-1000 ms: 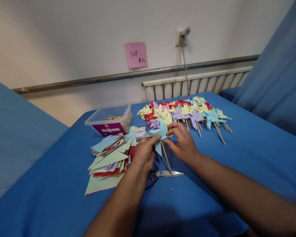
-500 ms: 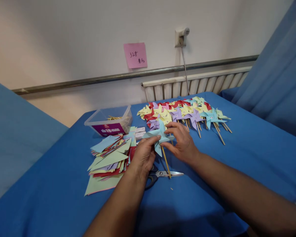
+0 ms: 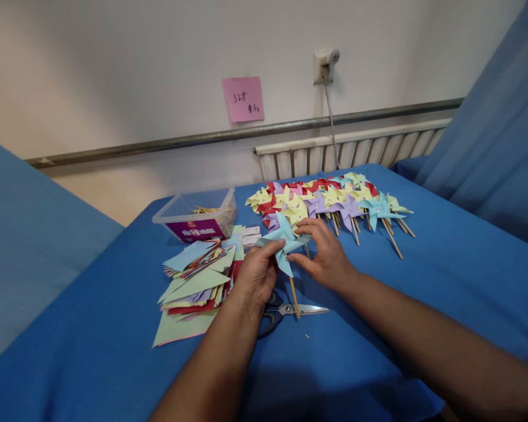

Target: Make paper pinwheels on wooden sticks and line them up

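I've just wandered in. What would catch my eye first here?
Probably the bright cluster of pinwheels at the far side of the blue table. Next, a light-blue pinwheel held mid-picture, its stick crossing the scissors in view. Then a messy stack of coloured paper on the left, in front of a clear box.

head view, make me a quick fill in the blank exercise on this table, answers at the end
The left hand holds a pinwheel of light ____ paper.
In the picture, the paper stack lies to the ____ of the scissors.
The label on the clear box is ____.
The handwritten note is ____.

Missing words: blue; left; purple; pink.
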The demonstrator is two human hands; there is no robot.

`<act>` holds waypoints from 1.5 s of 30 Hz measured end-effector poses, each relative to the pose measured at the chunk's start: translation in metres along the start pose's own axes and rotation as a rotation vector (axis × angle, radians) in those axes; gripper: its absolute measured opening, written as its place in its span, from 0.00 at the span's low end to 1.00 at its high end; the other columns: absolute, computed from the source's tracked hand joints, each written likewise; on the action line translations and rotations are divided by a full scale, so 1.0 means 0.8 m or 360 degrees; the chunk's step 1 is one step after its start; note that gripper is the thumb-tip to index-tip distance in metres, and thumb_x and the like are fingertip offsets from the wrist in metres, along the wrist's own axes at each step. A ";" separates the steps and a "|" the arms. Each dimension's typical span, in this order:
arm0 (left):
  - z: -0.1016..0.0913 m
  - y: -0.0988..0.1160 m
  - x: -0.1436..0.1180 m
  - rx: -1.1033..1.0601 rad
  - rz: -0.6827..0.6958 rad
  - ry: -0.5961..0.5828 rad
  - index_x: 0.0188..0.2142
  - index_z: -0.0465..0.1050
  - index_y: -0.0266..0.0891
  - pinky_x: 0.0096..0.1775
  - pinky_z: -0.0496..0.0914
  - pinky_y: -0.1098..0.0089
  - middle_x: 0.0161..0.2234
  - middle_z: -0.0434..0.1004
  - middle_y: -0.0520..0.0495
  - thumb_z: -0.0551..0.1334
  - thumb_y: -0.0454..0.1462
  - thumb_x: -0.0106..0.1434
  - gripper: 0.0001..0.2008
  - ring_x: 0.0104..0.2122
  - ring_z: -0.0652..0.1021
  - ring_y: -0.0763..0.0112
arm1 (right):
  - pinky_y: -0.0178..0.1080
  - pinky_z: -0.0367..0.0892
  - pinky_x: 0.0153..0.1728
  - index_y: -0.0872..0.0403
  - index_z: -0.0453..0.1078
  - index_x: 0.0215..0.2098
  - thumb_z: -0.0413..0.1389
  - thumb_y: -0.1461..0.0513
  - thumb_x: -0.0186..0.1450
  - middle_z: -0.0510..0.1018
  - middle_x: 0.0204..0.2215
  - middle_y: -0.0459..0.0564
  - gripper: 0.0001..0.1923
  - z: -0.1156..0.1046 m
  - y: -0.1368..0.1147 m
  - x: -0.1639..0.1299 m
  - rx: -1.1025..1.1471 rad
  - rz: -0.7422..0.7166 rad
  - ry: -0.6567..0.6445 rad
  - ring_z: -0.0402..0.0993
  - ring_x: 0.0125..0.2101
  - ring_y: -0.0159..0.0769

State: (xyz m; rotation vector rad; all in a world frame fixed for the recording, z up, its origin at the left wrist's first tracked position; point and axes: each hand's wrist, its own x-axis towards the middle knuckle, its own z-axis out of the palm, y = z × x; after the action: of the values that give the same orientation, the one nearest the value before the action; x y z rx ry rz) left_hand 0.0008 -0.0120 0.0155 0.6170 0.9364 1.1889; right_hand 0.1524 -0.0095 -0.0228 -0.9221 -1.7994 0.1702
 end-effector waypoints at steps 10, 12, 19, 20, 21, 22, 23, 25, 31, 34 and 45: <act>-0.001 0.000 0.000 0.0035 -0.0044 -0.0043 0.30 0.77 0.31 0.27 0.70 0.75 0.25 0.79 0.49 0.69 0.28 0.47 0.08 0.23 0.75 0.75 | 0.50 0.67 0.48 0.49 0.65 0.46 0.61 0.59 0.61 0.73 0.46 0.55 0.16 0.001 0.003 0.001 0.0005 0.0022 0.0037 0.70 0.49 0.46; 0.000 0.000 0.000 0.0028 -0.0074 -0.0037 0.30 0.77 0.30 0.27 0.70 0.75 0.25 0.78 0.48 0.69 0.28 0.48 0.07 0.23 0.75 0.75 | 0.49 0.67 0.48 0.50 0.66 0.44 0.61 0.59 0.61 0.74 0.44 0.53 0.14 0.001 0.004 0.002 0.0025 0.0027 0.0036 0.71 0.47 0.45; 0.001 0.003 -0.001 0.0011 -0.0139 -0.0030 0.32 0.77 0.30 0.30 0.72 0.72 0.26 0.80 0.46 0.67 0.27 0.49 0.08 0.24 0.77 0.71 | 0.45 0.68 0.45 0.50 0.68 0.38 0.62 0.60 0.60 0.75 0.37 0.50 0.09 0.002 0.006 0.004 0.0240 0.0046 0.0102 0.72 0.43 0.41; 0.001 0.003 -0.001 0.0015 -0.0151 -0.0035 0.32 0.77 0.30 0.31 0.72 0.71 0.27 0.80 0.46 0.67 0.27 0.49 0.09 0.24 0.77 0.71 | 0.45 0.68 0.45 0.50 0.69 0.37 0.62 0.60 0.60 0.75 0.37 0.50 0.08 0.001 0.005 0.004 0.0289 0.0070 0.0095 0.72 0.43 0.41; 0.000 0.004 -0.001 0.0015 -0.0158 -0.0036 0.32 0.77 0.30 0.31 0.72 0.71 0.27 0.80 0.46 0.68 0.27 0.49 0.09 0.24 0.77 0.71 | 0.45 0.68 0.45 0.50 0.69 0.36 0.62 0.60 0.60 0.75 0.37 0.50 0.07 0.001 0.004 0.005 0.0350 0.0104 0.0079 0.72 0.42 0.41; 0.000 0.004 -0.001 0.0014 -0.0165 -0.0041 0.32 0.78 0.31 0.30 0.72 0.72 0.27 0.80 0.46 0.68 0.27 0.49 0.08 0.24 0.77 0.71 | 0.46 0.68 0.46 0.50 0.70 0.35 0.62 0.60 0.60 0.75 0.37 0.50 0.06 0.001 0.004 0.006 0.0428 0.0150 0.0053 0.72 0.42 0.40; -0.001 0.005 -0.001 0.0016 -0.0172 -0.0049 0.32 0.78 0.31 0.29 0.71 0.72 0.26 0.80 0.46 0.67 0.28 0.49 0.08 0.23 0.76 0.72 | 0.46 0.67 0.47 0.50 0.70 0.33 0.62 0.60 0.60 0.75 0.37 0.49 0.05 0.001 0.004 0.007 0.0525 0.0208 0.0026 0.72 0.42 0.40; -0.003 0.006 -0.001 0.0024 -0.0187 -0.0066 0.30 0.77 0.31 0.27 0.70 0.72 0.24 0.79 0.47 0.68 0.28 0.48 0.07 0.22 0.75 0.72 | 0.46 0.67 0.48 0.51 0.72 0.31 0.62 0.58 0.60 0.75 0.38 0.49 0.06 0.002 0.005 0.008 0.0753 0.0335 -0.0039 0.73 0.42 0.39; -0.003 0.009 -0.001 0.0027 -0.0219 -0.0089 0.30 0.77 0.32 0.27 0.69 0.72 0.22 0.77 0.48 0.68 0.28 0.49 0.07 0.20 0.73 0.74 | 0.45 0.65 0.50 0.52 0.73 0.28 0.63 0.53 0.58 0.74 0.39 0.49 0.11 0.000 0.013 0.010 0.1074 0.0539 -0.0173 0.72 0.44 0.38; -0.002 0.009 -0.001 0.0015 -0.0218 -0.0081 0.30 0.77 0.32 0.29 0.70 0.71 0.23 0.78 0.47 0.67 0.28 0.49 0.07 0.21 0.74 0.72 | 0.45 0.63 0.51 0.52 0.73 0.27 0.61 0.52 0.60 0.74 0.39 0.49 0.12 -0.002 0.010 0.011 0.1062 0.0573 -0.0146 0.71 0.45 0.38; -0.005 -0.004 0.001 0.0275 -0.0077 -0.0138 0.33 0.78 0.30 0.33 0.72 0.68 0.29 0.81 0.41 0.72 0.32 0.45 0.13 0.27 0.79 0.65 | 0.35 0.62 0.29 0.54 0.72 0.31 0.67 0.50 0.51 0.75 0.27 0.45 0.19 0.002 -0.004 0.006 0.1502 0.1480 -0.0288 0.70 0.27 0.31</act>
State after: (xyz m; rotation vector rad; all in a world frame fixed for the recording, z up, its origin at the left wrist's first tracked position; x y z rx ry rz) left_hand -0.0014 -0.0124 0.0105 0.7738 0.9812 1.0372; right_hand 0.1484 -0.0085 -0.0185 -0.9488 -1.0630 1.5683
